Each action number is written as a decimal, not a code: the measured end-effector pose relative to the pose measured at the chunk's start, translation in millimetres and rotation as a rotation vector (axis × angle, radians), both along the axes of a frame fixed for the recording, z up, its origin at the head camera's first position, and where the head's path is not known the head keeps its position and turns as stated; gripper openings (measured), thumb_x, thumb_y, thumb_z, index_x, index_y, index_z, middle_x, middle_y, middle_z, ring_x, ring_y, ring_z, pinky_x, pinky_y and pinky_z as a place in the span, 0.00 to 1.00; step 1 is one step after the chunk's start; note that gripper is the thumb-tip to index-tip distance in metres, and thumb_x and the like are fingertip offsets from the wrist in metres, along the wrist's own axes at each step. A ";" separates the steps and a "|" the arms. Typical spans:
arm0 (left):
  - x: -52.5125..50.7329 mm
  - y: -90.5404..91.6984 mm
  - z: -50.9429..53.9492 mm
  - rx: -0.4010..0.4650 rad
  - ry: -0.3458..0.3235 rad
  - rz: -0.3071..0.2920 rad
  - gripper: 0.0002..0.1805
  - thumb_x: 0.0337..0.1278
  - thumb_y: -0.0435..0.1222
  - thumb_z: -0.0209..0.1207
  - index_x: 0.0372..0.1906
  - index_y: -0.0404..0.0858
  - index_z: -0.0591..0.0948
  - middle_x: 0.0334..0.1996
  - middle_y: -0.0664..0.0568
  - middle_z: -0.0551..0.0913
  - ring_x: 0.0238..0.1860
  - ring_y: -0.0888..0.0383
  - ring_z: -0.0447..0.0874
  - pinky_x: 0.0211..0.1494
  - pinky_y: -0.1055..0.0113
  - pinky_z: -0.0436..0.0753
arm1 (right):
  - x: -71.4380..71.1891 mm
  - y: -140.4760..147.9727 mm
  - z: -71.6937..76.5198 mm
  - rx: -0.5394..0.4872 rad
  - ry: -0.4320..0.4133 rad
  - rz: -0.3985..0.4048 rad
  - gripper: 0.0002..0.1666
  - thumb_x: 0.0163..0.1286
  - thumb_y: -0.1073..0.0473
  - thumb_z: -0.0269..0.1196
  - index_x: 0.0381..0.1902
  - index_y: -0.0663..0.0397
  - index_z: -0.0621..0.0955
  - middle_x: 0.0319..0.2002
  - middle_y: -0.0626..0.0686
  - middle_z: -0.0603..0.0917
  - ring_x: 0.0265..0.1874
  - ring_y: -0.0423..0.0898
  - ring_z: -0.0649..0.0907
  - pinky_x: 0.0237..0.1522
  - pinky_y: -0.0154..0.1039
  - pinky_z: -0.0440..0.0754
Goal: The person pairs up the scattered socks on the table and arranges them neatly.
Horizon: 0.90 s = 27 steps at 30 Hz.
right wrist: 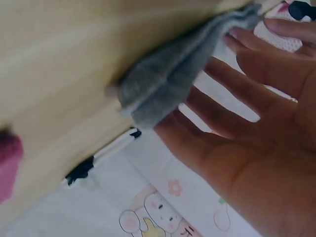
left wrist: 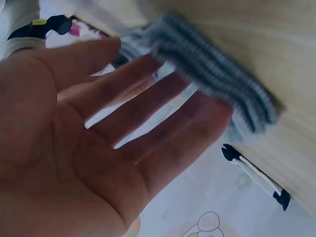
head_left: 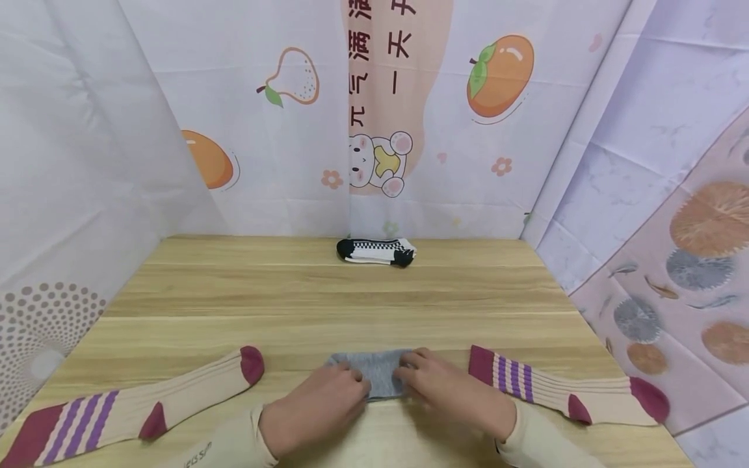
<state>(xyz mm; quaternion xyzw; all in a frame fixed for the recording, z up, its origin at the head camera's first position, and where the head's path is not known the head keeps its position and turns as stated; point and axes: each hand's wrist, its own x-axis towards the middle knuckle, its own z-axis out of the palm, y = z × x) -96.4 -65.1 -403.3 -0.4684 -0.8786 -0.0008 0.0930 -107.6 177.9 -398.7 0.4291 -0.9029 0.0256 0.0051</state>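
Note:
A grey folded sock (head_left: 380, 374) lies flat on the table in front of me, its layered edges showing in the left wrist view. At its left end my left hand (head_left: 324, 403) touches it with the fingertips; the left wrist view shows those fingers fairly straight and the thumb apart from the cloth. On the right end rest the fingertips of my right hand (head_left: 447, 393). In the right wrist view those fingers are only slightly bent under the grey sock (right wrist: 163, 79), with the thumb held away from it.
Long cream socks with maroon toes and purple stripes lie on either side, one at left (head_left: 193, 396) and one at right (head_left: 550, 383). A black-and-white checkered pair of socks (head_left: 374, 252) sits at the far edge of the wooden table (head_left: 263, 292). Printed curtains (head_left: 263, 182) surround the back and sides.

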 end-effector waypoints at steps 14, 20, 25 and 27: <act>2.0 -2.1 -4.2 0.015 -0.024 0.022 0.05 0.65 0.38 0.61 0.34 0.43 0.84 0.27 0.57 0.77 0.33 0.59 0.76 0.39 0.65 0.78 | 4.2 -3.7 -7.1 0.042 -0.004 -0.040 0.15 0.70 0.61 0.62 0.54 0.54 0.81 0.53 0.56 0.80 0.55 0.52 0.78 0.57 0.46 0.78; 0.0 -3.2 -7.8 0.010 -0.033 0.017 0.03 0.64 0.38 0.62 0.35 0.43 0.84 0.29 0.56 0.78 0.35 0.59 0.77 0.43 0.64 0.80 | 2.0 -3.1 -11.3 0.037 -0.027 -0.044 0.17 0.69 0.63 0.62 0.56 0.56 0.80 0.56 0.59 0.79 0.57 0.54 0.77 0.59 0.48 0.77; -8.6 -2.1 -5.9 0.025 -0.061 0.030 0.05 0.63 0.39 0.63 0.33 0.43 0.83 0.28 0.57 0.77 0.33 0.60 0.76 0.40 0.65 0.78 | -5.1 -4.9 -13.2 0.022 -0.001 -0.058 0.17 0.69 0.64 0.62 0.55 0.56 0.80 0.55 0.59 0.79 0.56 0.55 0.77 0.58 0.49 0.78; -12.1 -1.5 -3.4 0.033 -0.077 0.034 0.05 0.63 0.39 0.63 0.32 0.43 0.82 0.28 0.57 0.76 0.33 0.60 0.75 0.39 0.65 0.77 | -8.1 -6.1 -13.5 0.016 0.023 -0.057 0.15 0.69 0.64 0.62 0.53 0.55 0.80 0.54 0.58 0.79 0.55 0.55 0.77 0.56 0.48 0.78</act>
